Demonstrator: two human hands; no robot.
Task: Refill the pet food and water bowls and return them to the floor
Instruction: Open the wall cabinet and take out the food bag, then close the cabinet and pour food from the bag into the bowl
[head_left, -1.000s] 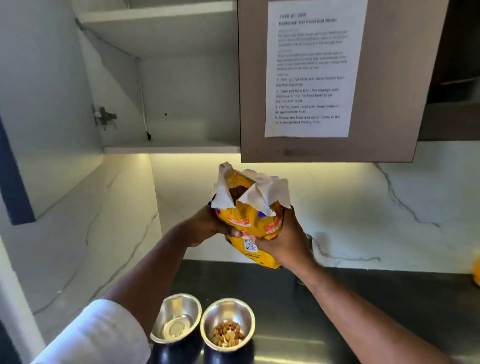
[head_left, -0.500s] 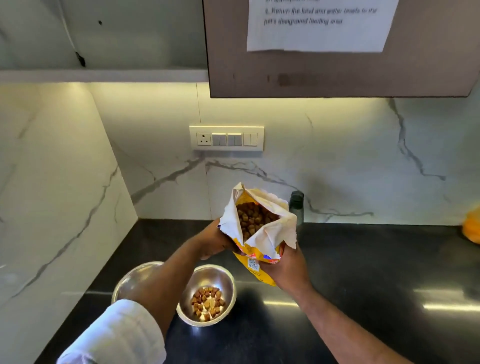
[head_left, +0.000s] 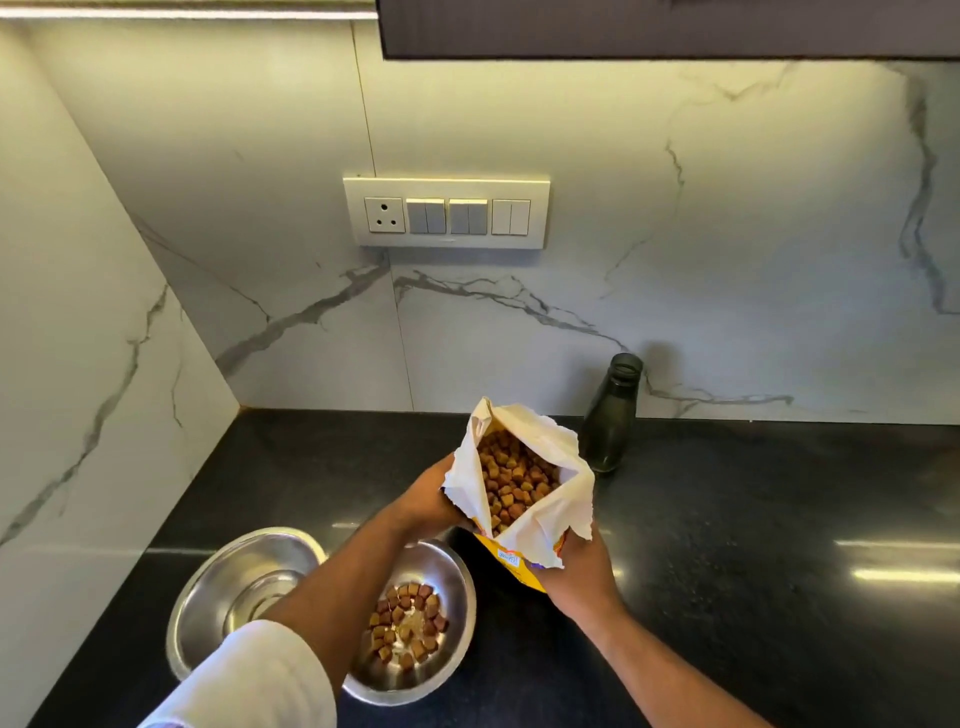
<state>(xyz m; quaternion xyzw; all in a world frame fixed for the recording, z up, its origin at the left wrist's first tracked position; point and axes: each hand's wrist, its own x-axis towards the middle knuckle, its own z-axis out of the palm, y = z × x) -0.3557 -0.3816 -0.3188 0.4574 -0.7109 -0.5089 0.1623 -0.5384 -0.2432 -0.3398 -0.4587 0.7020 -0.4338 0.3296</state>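
Both hands grip the open food bag: left hand (head_left: 431, 501) at its side, right hand (head_left: 579, 569) under its base, held beside the food bowl (head_left: 447, 670), not over it. Risk: floppy torn mouth dumps kibble onto the glossy black worktop (head_left: 727, 597). Steel bowls round, slick; water bowl (head_left: 218, 597) empty.

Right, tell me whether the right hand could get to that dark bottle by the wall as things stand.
Probably not yet: the right hand has its grip on the kibble bag, which stands between it and the bottle. The counter to the bottle's right looks free.
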